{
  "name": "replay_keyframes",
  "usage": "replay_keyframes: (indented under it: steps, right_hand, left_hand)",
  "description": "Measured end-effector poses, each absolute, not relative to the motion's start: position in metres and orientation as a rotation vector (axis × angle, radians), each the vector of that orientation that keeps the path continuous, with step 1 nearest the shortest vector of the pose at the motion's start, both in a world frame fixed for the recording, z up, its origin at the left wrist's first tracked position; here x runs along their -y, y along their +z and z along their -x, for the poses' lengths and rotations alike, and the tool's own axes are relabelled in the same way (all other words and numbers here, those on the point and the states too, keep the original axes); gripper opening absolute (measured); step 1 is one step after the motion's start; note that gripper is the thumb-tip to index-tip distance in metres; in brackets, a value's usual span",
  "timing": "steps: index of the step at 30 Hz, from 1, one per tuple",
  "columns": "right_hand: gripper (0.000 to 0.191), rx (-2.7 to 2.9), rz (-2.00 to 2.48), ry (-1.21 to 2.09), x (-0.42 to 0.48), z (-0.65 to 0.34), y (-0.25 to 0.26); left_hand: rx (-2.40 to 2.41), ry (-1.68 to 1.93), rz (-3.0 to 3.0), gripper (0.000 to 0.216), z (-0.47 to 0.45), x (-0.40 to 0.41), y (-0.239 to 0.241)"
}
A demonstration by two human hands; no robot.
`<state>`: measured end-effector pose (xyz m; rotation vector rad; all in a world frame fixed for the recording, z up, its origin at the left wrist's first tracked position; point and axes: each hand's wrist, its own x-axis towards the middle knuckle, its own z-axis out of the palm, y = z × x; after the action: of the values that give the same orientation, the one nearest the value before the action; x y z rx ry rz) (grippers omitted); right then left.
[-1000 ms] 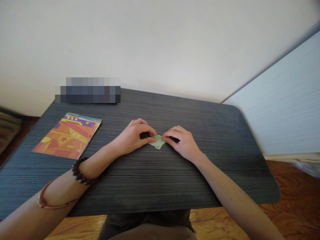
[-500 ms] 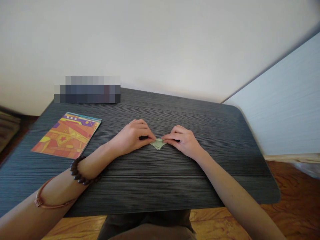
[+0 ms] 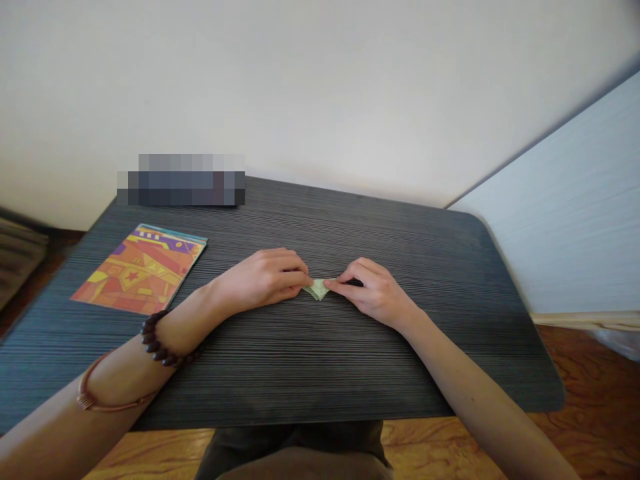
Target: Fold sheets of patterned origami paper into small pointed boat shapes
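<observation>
A small piece of pale green folded paper (image 3: pixel 319 289) lies on the dark table, its point toward me. My left hand (image 3: pixel 267 277) pinches its left corner between thumb and fingers. On the opposite side, my right hand (image 3: pixel 373 291) grips the right corner with thumb and index finger. Fingertips cover both upper corners, so the folds there are hidden.
The dark, ribbed table (image 3: pixel 300 373) has rounded corners and meets a white wall (image 3: pixel 320 87). An orange patterned booklet or paper stack (image 3: pixel 143 270) lies to the left. Behind it sits a blurred-out object (image 3: pixel 183 187). A pale panel (image 3: pixel 565 200) borders the right side.
My left fingers have drawn closer together on the folded paper, and my right thumb and index finger have shifted along its upper edge. The view has moved slightly.
</observation>
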<state>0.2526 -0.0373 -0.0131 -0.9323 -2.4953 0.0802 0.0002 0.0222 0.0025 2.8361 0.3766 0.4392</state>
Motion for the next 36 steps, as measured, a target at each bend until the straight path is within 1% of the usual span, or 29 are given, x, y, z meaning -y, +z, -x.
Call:
replay_keyframes:
  steps: [6,12,20,23,27,29,36]
  right_hand:
    - [0.023,2.560,0.902,-0.035,0.040,-0.250,-0.010]
    - [0.018,2.557,0.945,-0.076,0.043,-0.247,-0.012]
    - [0.025,2.596,0.960,-0.084,0.045,-0.246,-0.011]
    - [0.027,2.579,0.959,-0.040,0.045,-0.244,-0.011]
    - [0.028,2.495,1.011,0.088,0.045,-0.245,-0.014]
    - [0.029,2.446,1.036,0.138,0.045,-0.245,-0.017]
    - [0.026,2.318,1.112,0.217,0.042,-0.245,-0.016]
  left_hand:
    - [-0.345,0.384,-2.898,0.026,-0.002,-0.020,0.012]
    - [-0.340,0.349,-2.875,0.024,0.000,-0.022,0.009]
    - [-0.378,0.367,-2.879,0.016,-0.003,-0.017,0.014]
    - [-0.492,0.404,-2.852,0.015,-0.007,-0.012,0.013]
    - [-0.640,0.460,-2.822,0.028,-0.013,-0.007,0.007]
    - [-0.682,0.460,-2.827,0.032,-0.015,-0.006,0.004]
    - [-0.801,0.437,-2.823,0.027,-0.016,-0.002,0.001]
